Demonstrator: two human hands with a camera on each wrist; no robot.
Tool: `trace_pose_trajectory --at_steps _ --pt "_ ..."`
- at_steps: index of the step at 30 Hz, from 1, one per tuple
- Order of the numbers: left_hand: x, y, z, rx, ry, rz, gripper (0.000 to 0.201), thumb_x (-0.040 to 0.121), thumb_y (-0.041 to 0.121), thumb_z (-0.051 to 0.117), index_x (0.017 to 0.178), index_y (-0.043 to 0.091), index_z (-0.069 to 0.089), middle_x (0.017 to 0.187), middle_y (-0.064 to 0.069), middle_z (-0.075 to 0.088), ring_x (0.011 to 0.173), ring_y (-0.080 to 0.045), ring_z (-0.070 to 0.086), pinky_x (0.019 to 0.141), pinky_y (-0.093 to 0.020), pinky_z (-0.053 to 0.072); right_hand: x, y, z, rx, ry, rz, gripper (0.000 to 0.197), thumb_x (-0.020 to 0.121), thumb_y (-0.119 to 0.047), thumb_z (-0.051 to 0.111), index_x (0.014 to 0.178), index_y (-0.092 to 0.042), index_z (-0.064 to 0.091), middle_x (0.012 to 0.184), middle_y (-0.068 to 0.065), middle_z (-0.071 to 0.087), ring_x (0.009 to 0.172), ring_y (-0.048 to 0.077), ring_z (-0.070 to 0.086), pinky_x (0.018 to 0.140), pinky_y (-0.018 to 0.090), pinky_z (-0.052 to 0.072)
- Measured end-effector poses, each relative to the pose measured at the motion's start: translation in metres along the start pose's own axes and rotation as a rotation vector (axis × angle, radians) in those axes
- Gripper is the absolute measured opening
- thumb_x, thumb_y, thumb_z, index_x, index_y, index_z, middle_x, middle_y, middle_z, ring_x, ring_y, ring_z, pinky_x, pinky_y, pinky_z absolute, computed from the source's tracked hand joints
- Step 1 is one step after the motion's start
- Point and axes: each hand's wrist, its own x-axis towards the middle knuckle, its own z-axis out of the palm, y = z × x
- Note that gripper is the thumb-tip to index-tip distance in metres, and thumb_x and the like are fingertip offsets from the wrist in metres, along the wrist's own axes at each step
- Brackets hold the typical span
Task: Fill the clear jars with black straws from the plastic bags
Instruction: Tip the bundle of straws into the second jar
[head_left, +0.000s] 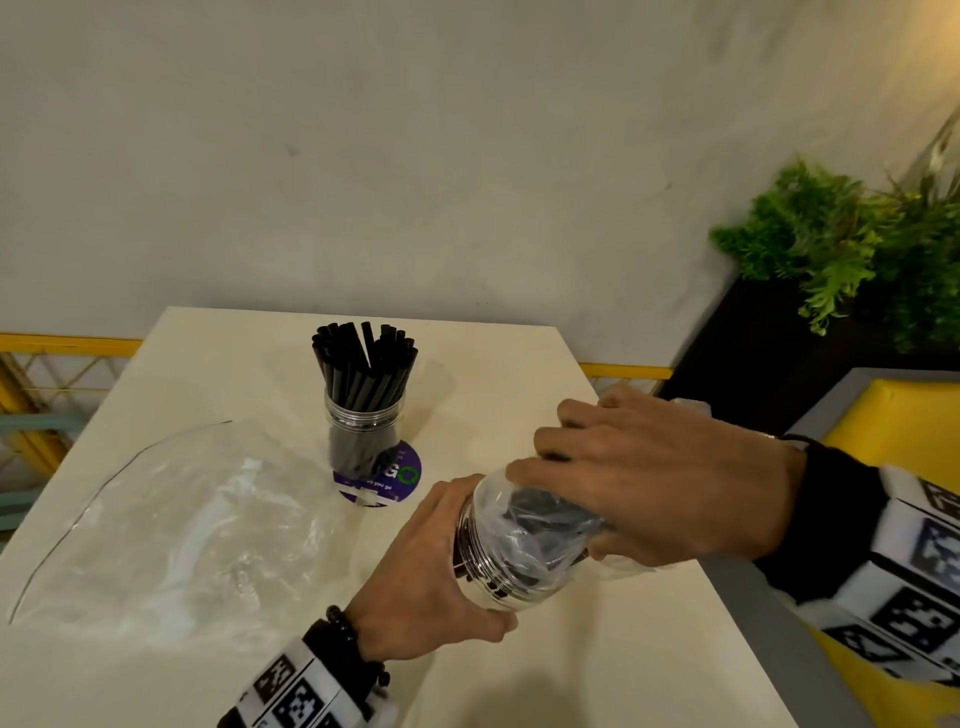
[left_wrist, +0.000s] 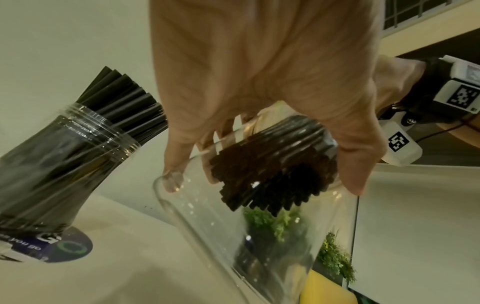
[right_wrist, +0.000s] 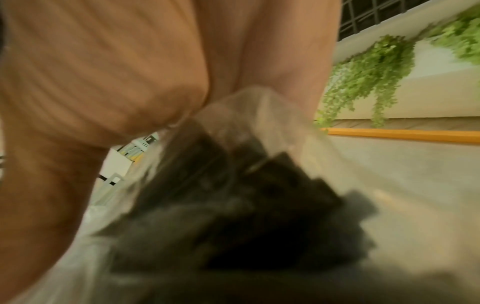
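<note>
A clear jar (head_left: 363, 421) packed with black straws stands upright at the table's middle. My left hand (head_left: 441, 561) grips a second clear jar (head_left: 498, 577), tilted with its mouth toward the right. My right hand (head_left: 649, 478) grips a plastic bag of black straws (head_left: 540, 514) and holds its end at that mouth. In the left wrist view the straw bundle (left_wrist: 275, 174) pokes into the jar (left_wrist: 259, 257), whose lower part is bare. The right wrist view is blurred and shows the bag and straws (right_wrist: 246, 205) under my palm.
An empty plastic bag (head_left: 182, 530) lies flat on the table's left half. A purple round sticker (head_left: 400, 478) sits under the filled jar. Beyond the table's right edge are a yellow seat (head_left: 893, 415) and green plants (head_left: 841, 249).
</note>
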Motion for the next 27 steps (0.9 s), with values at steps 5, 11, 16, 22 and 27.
trace_pose_trajectory --at_steps 5,11,16,22,27 --pt "-0.004 0.003 -0.006 -0.251 -0.092 -0.069 0.098 0.056 0.002 0.096 0.135 0.029 0.045 0.129 0.0 0.065 0.118 -0.022 0.066 0.097 -0.043 0.058 -0.002 0.005 -0.017 0.078 0.275 -0.049 0.068 0.073 -0.064 0.064 0.13 -0.03 0.052 0.109 -0.007 0.067 0.103 0.022 0.06 0.087 0.048 0.05" --pt "-0.001 0.014 -0.019 -0.301 -0.048 -0.043 0.092 0.059 -0.001 0.095 0.13 0.035 0.046 0.125 0.009 0.07 0.115 -0.01 0.069 0.089 -0.016 0.054 -0.014 0.021 -0.043 0.47 0.199 0.313 0.087 0.067 -0.087 0.043 0.143 -0.049 0.023 0.14 -0.019 0.036 0.127 0.009 0.044 0.105 0.037 0.042" --pt "0.003 0.011 -0.017 -0.122 0.059 -0.021 0.095 0.053 0.03 0.096 0.127 0.05 0.04 0.128 0.017 0.059 0.12 -0.01 0.06 0.096 -0.031 0.057 0.017 0.024 -0.023 0.539 0.313 0.429 0.057 0.077 -0.071 0.054 0.119 -0.033 0.05 0.104 -0.013 0.053 0.1 0.016 0.057 0.088 0.036 0.047" --pt "0.006 0.005 -0.013 -0.038 0.17 -0.013 0.098 0.052 0.033 0.097 0.131 0.043 0.042 0.128 0.013 0.06 0.118 -0.011 0.061 0.097 -0.037 0.055 0.033 0.038 -0.026 0.631 0.222 0.33 0.062 0.078 -0.067 0.06 0.127 -0.031 0.048 0.113 -0.008 0.052 0.105 0.011 0.054 0.088 0.029 0.044" --pt "0.006 0.004 -0.017 -0.09 0.164 -0.051 0.101 0.053 0.03 0.098 0.136 0.038 0.04 0.129 0.011 0.064 0.118 -0.012 0.065 0.098 -0.04 0.057 0.025 0.033 -0.021 0.503 0.226 0.366 0.071 0.075 -0.083 0.035 0.133 -0.043 0.035 0.115 -0.006 0.048 0.103 0.022 0.057 0.092 0.043 0.048"
